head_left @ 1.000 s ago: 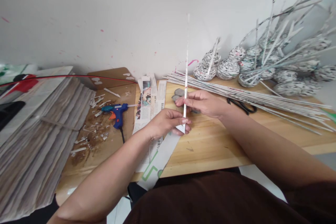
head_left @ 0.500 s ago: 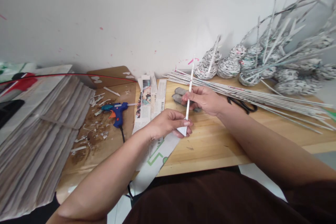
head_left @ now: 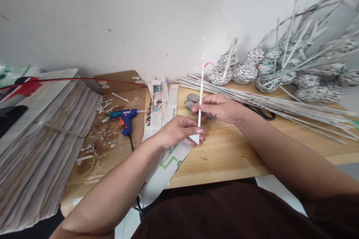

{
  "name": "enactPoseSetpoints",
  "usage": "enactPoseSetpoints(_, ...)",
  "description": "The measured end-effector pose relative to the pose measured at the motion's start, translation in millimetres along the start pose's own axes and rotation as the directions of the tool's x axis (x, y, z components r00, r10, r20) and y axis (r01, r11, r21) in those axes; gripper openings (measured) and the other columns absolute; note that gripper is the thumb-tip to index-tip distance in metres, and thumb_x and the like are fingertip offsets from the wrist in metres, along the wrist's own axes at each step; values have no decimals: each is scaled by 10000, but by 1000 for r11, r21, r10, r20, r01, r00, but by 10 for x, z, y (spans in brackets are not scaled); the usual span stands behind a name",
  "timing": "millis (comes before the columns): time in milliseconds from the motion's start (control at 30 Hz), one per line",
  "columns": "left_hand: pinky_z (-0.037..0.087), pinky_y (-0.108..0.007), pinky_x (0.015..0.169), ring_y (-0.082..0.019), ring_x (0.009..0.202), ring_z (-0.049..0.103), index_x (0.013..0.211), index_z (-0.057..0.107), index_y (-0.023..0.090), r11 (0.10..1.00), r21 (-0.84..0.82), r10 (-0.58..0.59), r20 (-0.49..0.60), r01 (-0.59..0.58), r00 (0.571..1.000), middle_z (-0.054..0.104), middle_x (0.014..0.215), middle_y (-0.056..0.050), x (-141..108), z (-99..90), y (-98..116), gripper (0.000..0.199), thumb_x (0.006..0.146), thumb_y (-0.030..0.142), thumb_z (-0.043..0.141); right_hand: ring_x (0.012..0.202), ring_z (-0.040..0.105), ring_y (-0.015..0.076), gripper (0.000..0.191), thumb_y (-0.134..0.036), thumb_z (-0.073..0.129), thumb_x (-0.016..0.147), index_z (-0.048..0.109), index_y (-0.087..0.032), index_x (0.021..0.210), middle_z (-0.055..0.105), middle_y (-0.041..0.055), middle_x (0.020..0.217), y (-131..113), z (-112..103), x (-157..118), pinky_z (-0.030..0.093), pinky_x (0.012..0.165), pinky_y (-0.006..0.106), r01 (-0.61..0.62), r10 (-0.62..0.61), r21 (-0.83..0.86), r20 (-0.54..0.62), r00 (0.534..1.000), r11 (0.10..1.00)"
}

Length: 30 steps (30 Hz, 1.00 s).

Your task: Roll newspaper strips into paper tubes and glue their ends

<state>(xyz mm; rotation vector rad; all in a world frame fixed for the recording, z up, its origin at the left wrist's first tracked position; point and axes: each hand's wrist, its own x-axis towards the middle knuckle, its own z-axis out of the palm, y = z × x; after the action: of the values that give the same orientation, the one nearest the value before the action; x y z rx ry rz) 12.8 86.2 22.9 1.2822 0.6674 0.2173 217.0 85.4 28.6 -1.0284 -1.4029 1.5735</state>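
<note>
A thin white paper tube (head_left: 202,71) stands nearly upright between my hands, its far tip blurred against the wall. My left hand (head_left: 182,130) is closed, thumb on top, pinching the tube's lower end where a paper strip (head_left: 175,162) with a green line print wraps into it. That strip runs back under my left wrist and over the table's front edge. Higher on the tube, my right hand (head_left: 220,108) grips it between thumb and fingers. Small grey rounded objects (head_left: 191,99) lie behind my right fingertips, partly hidden.
Newspaper strips (head_left: 155,112) lie left of my hands, beside a blue glue gun (head_left: 127,121) among scraps. A tall paper stack (head_left: 53,130) fills the left. Rightward are paper sticks (head_left: 246,99), black handles (head_left: 262,112) and woven paper gourd shapes (head_left: 244,73) against the wall.
The tube now reaches much higher above my right hand and stands straighter. My right fingers have shifted slightly along it. My left hand keeps its place.
</note>
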Motion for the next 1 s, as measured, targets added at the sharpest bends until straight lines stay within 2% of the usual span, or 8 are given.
enactPoseSetpoints(133,570,-349,713,-201,789,681,930,724,119,1000,5,-6,22,6,1000,709,873,-107,0,4,3,320,777,399,718,664,615,112,236,-392,764,757,712,-164,790,684,31,797,-2,0,4,490,591,232,55,-49,62,-90,995,997)
enactPoseSetpoints(233,569,-337,693,-204,792,683,942,723,123,1000,4,1,-2,-1,1000,709,871,-104,3,0,3,323,775,399,720,777,646,143,260,-404,728,794,732,-168,902,697,56,898,-5,-2,0,518,658,257,28,-30,64,32,999,998)
enactPoseSetpoints(300,566,-328,689,-201,797,683,943,722,126,1000,1,1,-4,-1,1000,708,877,-104,3,-2,2,324,774,402,721,696,627,118,250,-387,737,790,731,-159,893,692,46,857,0,-2,-1,502,616,238,8,-9,27,51,999,1000)
enactPoseSetpoints(433,564,-326,694,-185,767,678,928,720,119,1000,-11,-18,26,18,999,707,860,-98,1,-2,-1,328,766,404,728,601,586,88,261,-406,758,766,699,-154,801,669,23,774,19,-7,-3,477,559,217,23,-18,74,-64,998,997)
enactPoseSetpoints(600,558,-309,669,-187,776,683,944,714,130,1000,3,-20,16,20,1000,709,882,-97,0,-5,7,340,762,416,728,730,646,133,311,-437,703,815,721,-154,943,694,62,902,15,-9,-15,525,659,264,-39,36,32,98,995,999)
enactPoseSetpoints(767,566,-336,686,-185,742,685,928,716,119,999,13,-31,52,31,998,709,856,-96,6,-10,14,332,766,409,725,602,592,102,262,-418,747,776,696,-161,789,671,31,775,30,-10,8,486,545,229,37,-32,60,-81,996,998)
enactPoseSetpoints(900,562,-325,670,-186,753,681,935,717,120,1000,22,-20,30,19,999,710,862,-98,13,-17,11,337,758,406,732,771,644,153,288,-426,714,805,722,-166,930,691,70,919,1,-21,-13,535,637,265,-5,3,34,45,999,999)
enactPoseSetpoints(1000,559,-314,677,-186,776,675,939,716,117,999,25,-22,40,21,999,711,863,-100,11,-17,1,329,759,391,734,652,595,113,253,-396,767,755,711,-157,813,670,33,797,-22,15,-20,511,605,249,49,-49,-44,0,999,998)
